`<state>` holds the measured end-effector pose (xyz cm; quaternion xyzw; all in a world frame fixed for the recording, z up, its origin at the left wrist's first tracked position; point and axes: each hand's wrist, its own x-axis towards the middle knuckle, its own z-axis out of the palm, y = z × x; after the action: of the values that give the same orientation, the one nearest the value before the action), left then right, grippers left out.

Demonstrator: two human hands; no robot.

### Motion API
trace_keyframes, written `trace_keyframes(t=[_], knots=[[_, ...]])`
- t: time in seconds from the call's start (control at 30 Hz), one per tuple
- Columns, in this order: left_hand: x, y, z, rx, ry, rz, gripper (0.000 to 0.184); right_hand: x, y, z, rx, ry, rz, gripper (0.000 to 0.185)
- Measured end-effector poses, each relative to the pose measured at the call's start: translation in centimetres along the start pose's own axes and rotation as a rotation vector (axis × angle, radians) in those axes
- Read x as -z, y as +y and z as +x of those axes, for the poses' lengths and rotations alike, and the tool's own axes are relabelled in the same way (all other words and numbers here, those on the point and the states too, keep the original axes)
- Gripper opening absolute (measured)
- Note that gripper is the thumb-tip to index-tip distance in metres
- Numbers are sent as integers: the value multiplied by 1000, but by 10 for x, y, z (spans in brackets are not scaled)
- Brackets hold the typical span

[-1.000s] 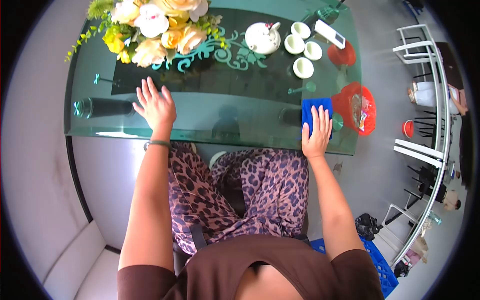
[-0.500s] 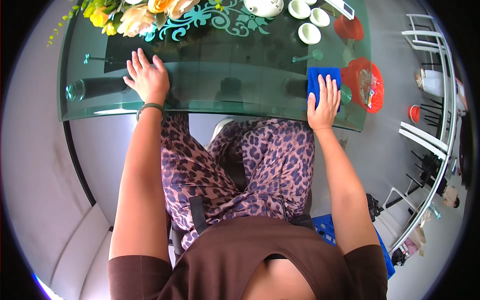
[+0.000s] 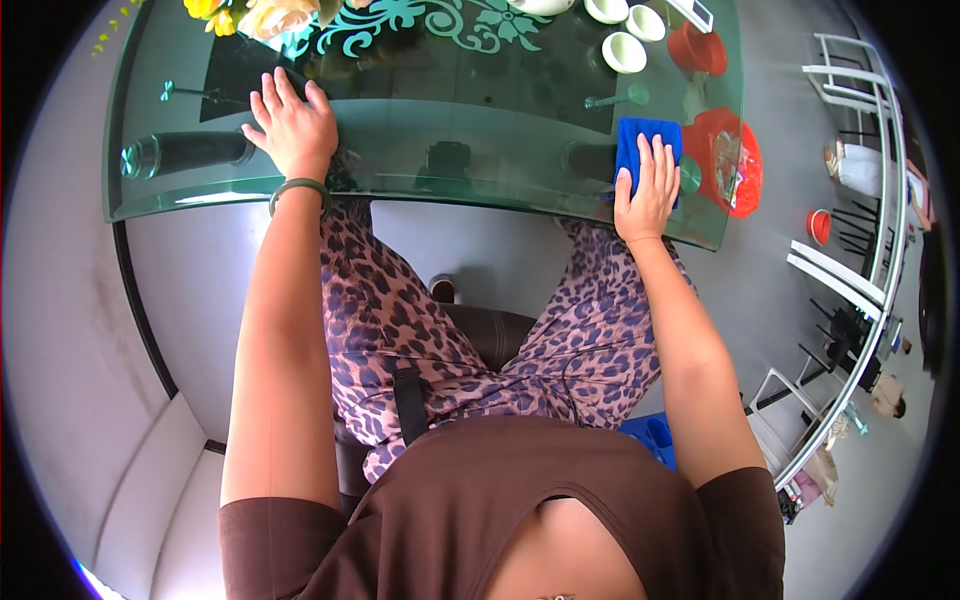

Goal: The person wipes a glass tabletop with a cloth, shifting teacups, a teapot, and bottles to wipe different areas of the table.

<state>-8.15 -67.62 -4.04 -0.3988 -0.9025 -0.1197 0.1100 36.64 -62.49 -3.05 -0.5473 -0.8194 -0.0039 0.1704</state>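
Observation:
My left hand [image 3: 298, 125] lies on the left part of the glass table [image 3: 440, 150], fingers spread and pointing away from me. It holds nothing, and a dark green bangle [image 3: 299, 187] circles its wrist. Toward the right end of the tabletop, a folded blue cloth [image 3: 632, 140] lies close to the front edge. My right hand [image 3: 648, 192] rests flat over the cloth's near part, with its fingers stretched out. The fingers press on the cloth from above and do not wrap round it.
Small white cups [image 3: 624, 53] and artificial-looking flowers [image 3: 285, 20] stand at the table's far side. A red lined bin [image 3: 745, 170] is at the right end, partly seen through glass. White chair frames [image 3: 840, 278] stand further right. Other people are in the right background.
The view has shifted slightly, so the table sits higher in the picture. My knees have moved wider apart. Both hands keep nearly the same places on the table and cloth.

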Motion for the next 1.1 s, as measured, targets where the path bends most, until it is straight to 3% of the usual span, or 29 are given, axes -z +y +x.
trace_keyframes(t=[0.43, 0.5, 0.57, 0.6, 0.63, 0.67, 0.7, 0.73, 0.77, 0.8, 0.83, 0.9, 0.93, 0.97, 1.03, 1.07, 1.1], knots=[[10, -9, 5, -38, -45, 47, 58, 9, -7, -1, -35, -17, 37, 58], [15, -9, 12, -66, -184, 77, 59, 11, 0, 0, -64, -82, 62, 61], [30, -30, 29, -439, -451, 190, 60, 37, 5, 10, -89, -259, 157, 63], [59, -28, 26, -609, -522, 129, 49, 53, 16, 12, -44, -376, 175, 62], [114, -4, 28, -613, -923, 70, 34, 73, 27, 13, 6, -492, 191, 61], [154, -5, 31, -799, -1202, -291, 21, 100, 34, 11, 20, -541, 250, 56], [205, 5, 23, -762, -1403, -380, 24, 135, 34, 9, 37, -596, 307, 52], [263, 18, 15, -807, -1466, -471, 26, 186, 22, 14, -73, -795, 625, 48], [314, 24, 8, -1047, -1385, -560, 37, 245, 7, 18, -178, -992, 947, 45], [365, 32, 2, -1003, -1483, -617, 39, 292, -4, 13, -20, -997, 1091, 41], [411, 34, -2, -1031, -1537, -703, 37, 336, -11, 12, 302, -1039, 1023, 37], [459, 32, -18, -1342, -1624, -1216, 35, 406, -29, 1, 700, -1085, 1189, 41], [480, 28, -29, -1502, -1619, -1331, 33, 439, -38, -7, 811, -1144, 1159, 39], [492, 4, -34, -1624, -1715, -1222, 33, 464, -45, -18, 919, -1206, 1123, 38], [526, 25, -52, -1700, -1558, -1277, 28, 492, -71, -36, 1060, -1136, 1066, 31], [535, 27, -58, -1740, -1517, -1253, 23, 499, -76, -47, 1012, -1096, 1107, 37], [541, 27, -63, -1777, -1477, -1231, 19, 506, -80, -49, 1035, -1059, 1087, 31]])
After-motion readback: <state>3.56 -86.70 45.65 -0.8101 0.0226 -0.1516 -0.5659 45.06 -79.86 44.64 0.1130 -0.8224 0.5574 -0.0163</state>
